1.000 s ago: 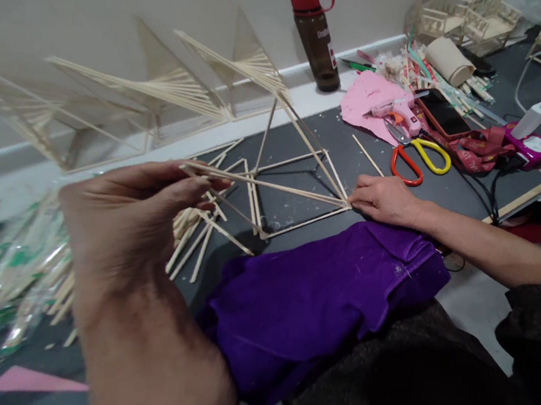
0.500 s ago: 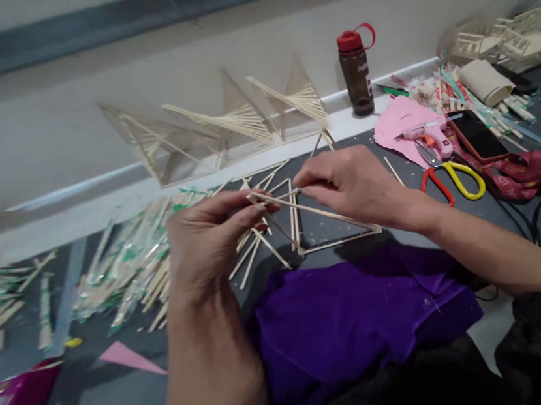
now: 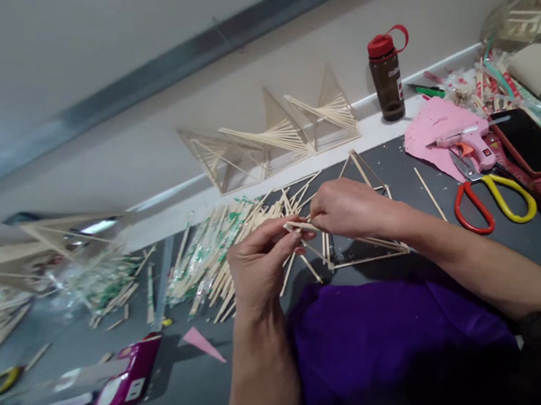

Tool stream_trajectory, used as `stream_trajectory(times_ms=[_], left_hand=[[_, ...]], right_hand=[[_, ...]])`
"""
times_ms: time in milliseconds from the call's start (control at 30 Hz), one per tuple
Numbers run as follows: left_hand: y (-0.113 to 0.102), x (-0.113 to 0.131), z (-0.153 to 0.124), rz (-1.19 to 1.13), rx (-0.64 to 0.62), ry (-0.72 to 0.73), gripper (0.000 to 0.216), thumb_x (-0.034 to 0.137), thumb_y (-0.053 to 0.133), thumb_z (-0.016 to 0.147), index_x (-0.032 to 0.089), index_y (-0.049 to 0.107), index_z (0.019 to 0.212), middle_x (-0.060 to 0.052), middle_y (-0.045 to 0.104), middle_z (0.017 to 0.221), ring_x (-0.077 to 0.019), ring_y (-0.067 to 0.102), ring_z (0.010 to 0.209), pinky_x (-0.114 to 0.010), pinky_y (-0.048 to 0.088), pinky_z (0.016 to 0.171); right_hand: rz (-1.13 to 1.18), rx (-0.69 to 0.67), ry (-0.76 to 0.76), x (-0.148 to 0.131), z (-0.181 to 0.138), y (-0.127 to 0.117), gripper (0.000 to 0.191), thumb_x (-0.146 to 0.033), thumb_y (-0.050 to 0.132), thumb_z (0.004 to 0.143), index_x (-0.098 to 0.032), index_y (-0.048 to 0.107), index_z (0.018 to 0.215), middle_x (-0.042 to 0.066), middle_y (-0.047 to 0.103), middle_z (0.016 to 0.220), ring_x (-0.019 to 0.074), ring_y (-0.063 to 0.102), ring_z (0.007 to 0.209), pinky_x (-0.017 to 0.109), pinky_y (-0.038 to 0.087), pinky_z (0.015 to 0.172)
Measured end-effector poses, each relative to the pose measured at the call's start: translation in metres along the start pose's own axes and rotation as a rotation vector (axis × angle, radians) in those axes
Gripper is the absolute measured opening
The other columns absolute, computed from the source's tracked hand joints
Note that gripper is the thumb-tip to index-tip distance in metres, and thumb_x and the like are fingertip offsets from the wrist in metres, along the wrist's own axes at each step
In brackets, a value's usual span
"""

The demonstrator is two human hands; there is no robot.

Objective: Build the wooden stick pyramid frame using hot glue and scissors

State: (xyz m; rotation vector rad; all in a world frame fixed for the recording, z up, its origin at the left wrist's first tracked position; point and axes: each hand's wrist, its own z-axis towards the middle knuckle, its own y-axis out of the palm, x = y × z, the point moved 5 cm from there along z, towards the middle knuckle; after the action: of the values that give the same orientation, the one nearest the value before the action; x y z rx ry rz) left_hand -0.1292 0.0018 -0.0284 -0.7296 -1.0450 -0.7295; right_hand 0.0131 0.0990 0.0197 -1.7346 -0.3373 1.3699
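Observation:
My left hand (image 3: 268, 255) pinches a corner of a frame of thin wooden chopsticks (image 3: 367, 257) between thumb and fingers. Its long sides slope away to the right, under my right wrist. My right hand (image 3: 346, 205) is closed, its fingertips pressed together right beside the pinched corner; what they hold is hidden. Behind my hands stands more of the stick structure (image 3: 361, 167), its joints at the corners. Loose chopsticks (image 3: 252, 226), some in clear and green wrappers, lie to the left of my left hand.
Finished twisted stick models (image 3: 269, 133) lean at the wall beside a red-capped bottle (image 3: 388, 82). To the right lie a pink glue gun (image 3: 475, 145), scissors (image 3: 510, 199) and a phone (image 3: 529, 139). Purple cloth (image 3: 373, 333) covers the near edge; a magenta pack (image 3: 131, 369) lies front left.
My right hand has moved in to the left hand's fingertips, from a little apart. The view has swung left, showing more of the table's left side. My left hand keeps its pinch.

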Motion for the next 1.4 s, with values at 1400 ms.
stream_trajectory(times_ms=[1400], left_hand=[[0.01, 0.006, -0.009, 0.148, 0.033, 0.141, 0.015, 0.029, 0.075, 0.08, 0.023, 0.076, 0.093, -0.004, 0.077, 0.093, -0.0138, 0.071, 0.069, -0.023, 0.056, 0.058]], right_hand=[[0.426, -0.076, -0.195, 0.019, 0.005, 0.013, 0.016, -0.024, 0.061, 0.084, -0.011, 0.067, 0.076, -0.006, 0.047, 0.056, 0.0071, 0.043, 0.059, 0.025, 0.029, 0.061]])
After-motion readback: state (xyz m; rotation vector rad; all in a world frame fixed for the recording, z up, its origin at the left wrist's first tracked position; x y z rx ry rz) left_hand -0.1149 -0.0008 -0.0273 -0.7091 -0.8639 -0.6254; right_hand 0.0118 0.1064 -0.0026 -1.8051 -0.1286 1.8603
